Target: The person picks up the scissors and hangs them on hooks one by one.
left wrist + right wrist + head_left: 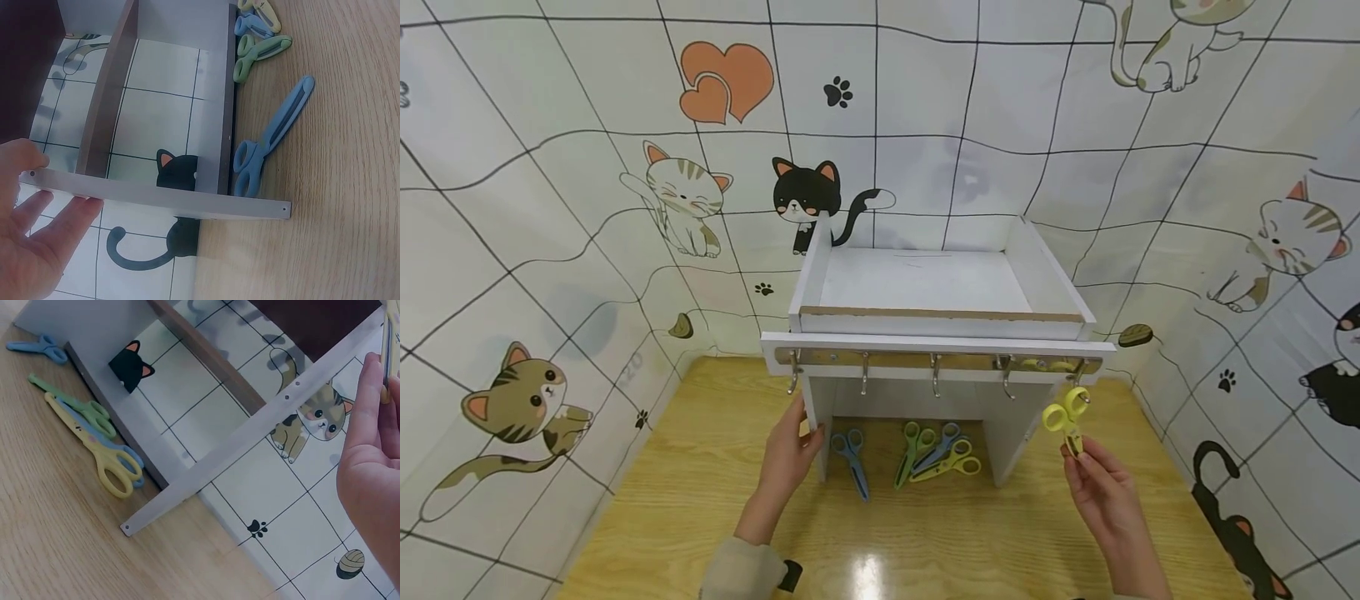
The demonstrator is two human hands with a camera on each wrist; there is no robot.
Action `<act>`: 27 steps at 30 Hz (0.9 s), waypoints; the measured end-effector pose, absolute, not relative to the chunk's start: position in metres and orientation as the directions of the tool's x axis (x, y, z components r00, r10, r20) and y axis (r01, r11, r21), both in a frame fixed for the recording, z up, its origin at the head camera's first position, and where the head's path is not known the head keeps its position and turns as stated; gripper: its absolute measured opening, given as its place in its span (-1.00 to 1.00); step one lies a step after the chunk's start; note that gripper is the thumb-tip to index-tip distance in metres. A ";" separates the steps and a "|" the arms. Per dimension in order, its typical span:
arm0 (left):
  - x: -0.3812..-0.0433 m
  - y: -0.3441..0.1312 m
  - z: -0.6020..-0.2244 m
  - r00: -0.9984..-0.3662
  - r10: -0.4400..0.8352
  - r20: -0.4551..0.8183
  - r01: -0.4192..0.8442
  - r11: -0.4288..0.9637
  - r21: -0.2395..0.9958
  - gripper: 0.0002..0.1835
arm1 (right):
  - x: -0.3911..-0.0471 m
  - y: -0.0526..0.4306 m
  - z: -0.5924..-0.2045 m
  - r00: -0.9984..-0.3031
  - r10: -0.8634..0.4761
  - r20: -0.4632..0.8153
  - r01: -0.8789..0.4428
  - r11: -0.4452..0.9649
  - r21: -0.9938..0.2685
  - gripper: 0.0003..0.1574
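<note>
My left hand (pixel 784 462) holds the left side panel (pixel 156 199) of a small white shelf (pixel 925 343), thumb on its inner side and fingers on the outer. With my right hand (pixel 1103 492) I pinch yellow scissors (pixel 1073 442) by the blade end, handle loops up. One loop overlaps the rightmost metal hook (pixel 1081 371) on the shelf's front rail in the head view. Under the shelf lie blue scissors (pixel 852 462) on the left. Further right, green scissors (pixel 910 454), a second blue pair (pixel 942 446) and a second yellow pair (pixel 947 463) lie close together, partly overlapping.
Several hooks, among them a middle hook (pixel 936 375), hang along the rail. An open white tray (pixel 925 279) forms the shelf's top. The shelf stands on a wooden table (pixel 700 500), with a cat-patterned sheet (pixel 587 250) behind and at both sides.
</note>
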State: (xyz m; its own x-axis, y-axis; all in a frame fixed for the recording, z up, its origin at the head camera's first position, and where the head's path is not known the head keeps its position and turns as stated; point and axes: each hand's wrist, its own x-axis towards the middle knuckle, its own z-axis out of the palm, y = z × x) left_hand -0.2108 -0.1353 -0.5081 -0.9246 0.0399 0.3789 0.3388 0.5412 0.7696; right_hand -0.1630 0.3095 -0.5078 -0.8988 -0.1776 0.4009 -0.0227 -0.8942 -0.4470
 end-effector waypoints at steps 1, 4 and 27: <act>-0.211 -0.135 -0.508 -0.923 0.039 0.382 0.341 0.541 0.769 -0.25 | -0.164 0.309 -0.509 -0.900 -0.179 0.398 -0.021 -0.893 -0.449 -0.40; -0.211 -0.135 -0.507 -0.919 0.035 0.393 0.348 0.542 0.765 -0.27 | -0.165 0.308 -0.511 -0.898 -0.194 0.396 -0.015 -0.884 -0.468 -0.40; -0.212 -0.132 -0.509 -0.925 0.032 0.378 0.338 0.522 0.783 -0.25 | -0.176 0.287 -0.560 -0.822 -0.484 0.300 0.217 -0.754 -0.620 -0.29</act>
State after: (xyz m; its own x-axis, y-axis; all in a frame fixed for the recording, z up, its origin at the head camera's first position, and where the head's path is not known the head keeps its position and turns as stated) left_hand -0.2124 -0.1325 -0.5095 -0.9253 0.0324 0.3777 0.3380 0.5219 0.7832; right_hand -0.1763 0.2873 -0.5599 -0.8223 -0.4837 0.2998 0.2172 -0.7537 -0.6203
